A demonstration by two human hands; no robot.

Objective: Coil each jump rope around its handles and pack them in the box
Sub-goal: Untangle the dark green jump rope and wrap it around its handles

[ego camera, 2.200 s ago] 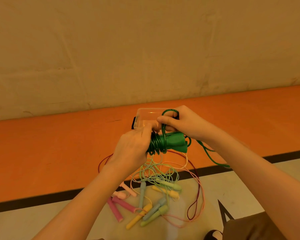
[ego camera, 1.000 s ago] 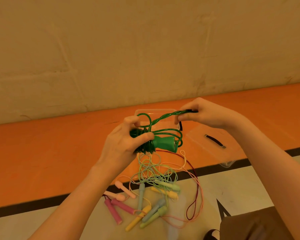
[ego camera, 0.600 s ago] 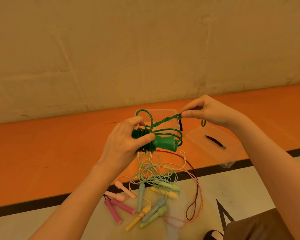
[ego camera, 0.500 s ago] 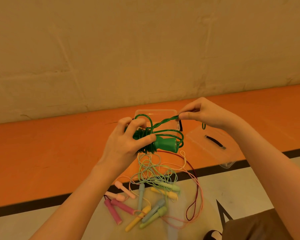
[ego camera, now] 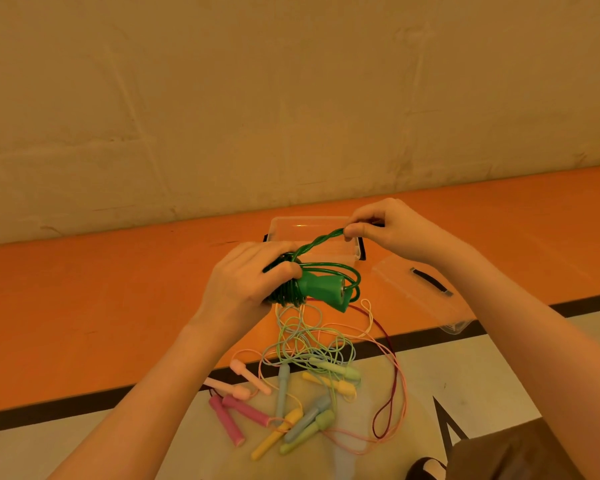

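Observation:
My left hand [ego camera: 246,282] grips the green jump rope's handles [ego camera: 323,292], with much of its cord coiled around them. A twisted length of the green cord [ego camera: 321,241] runs up and right to my right hand [ego camera: 388,226], which pinches its end taut. Both hands are held above the floor, in front of the clear plastic box [ego camera: 312,230]. Below them lies a tangled pile of pastel jump ropes [ego camera: 302,386] with pink, blue, yellow and light green handles.
The box's clear lid [ego camera: 420,292] with a black handle lies on the orange floor to the right. A wall rises close behind the box. A black line separates the orange floor from the pale floor. My knee [ego camera: 513,452] shows at the bottom right.
My right hand has pulled the loose green cord straight and taut toward the upper right. The loop that arched above my left hand is gone, drawn into a twisted strand.

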